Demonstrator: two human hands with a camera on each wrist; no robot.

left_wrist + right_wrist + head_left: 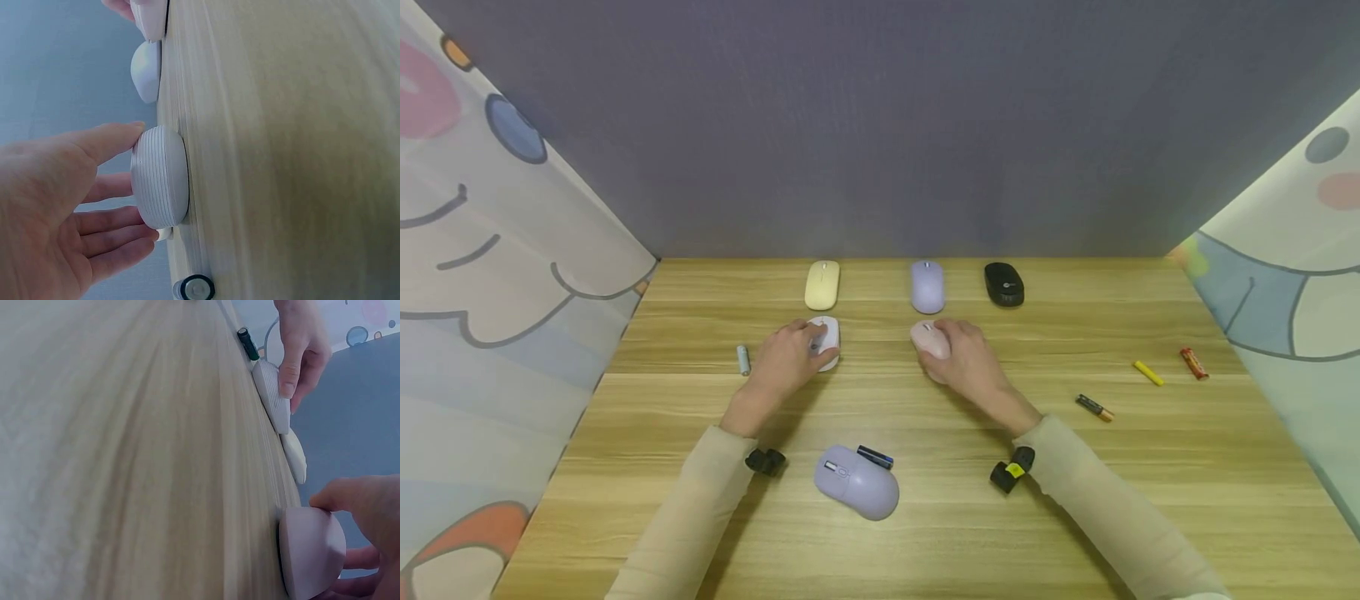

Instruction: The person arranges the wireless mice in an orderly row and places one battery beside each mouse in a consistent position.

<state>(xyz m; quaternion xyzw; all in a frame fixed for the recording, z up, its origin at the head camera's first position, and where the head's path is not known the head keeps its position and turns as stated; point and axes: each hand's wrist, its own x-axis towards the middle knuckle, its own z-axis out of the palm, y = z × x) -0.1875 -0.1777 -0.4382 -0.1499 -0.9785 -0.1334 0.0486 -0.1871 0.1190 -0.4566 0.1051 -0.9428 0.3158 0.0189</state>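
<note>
My left hand grips a white computer mouse, thumb on one side and fingers across the other. In the left wrist view that mouse shows a ribbed end and sits on the table. My right hand holds a pale pink mouse by its sides; in the right wrist view its rounded back rests on the wood. Behind the left hand lies a yellow mouse. A lilac mouse and a black mouse stand behind the right hand.
Nearer the front lies a larger purple mouse with a dark battery against it. Left of the left hand is a light blue battery. At right are a black-and-copper battery, a yellow battery-like stick and a red battery.
</note>
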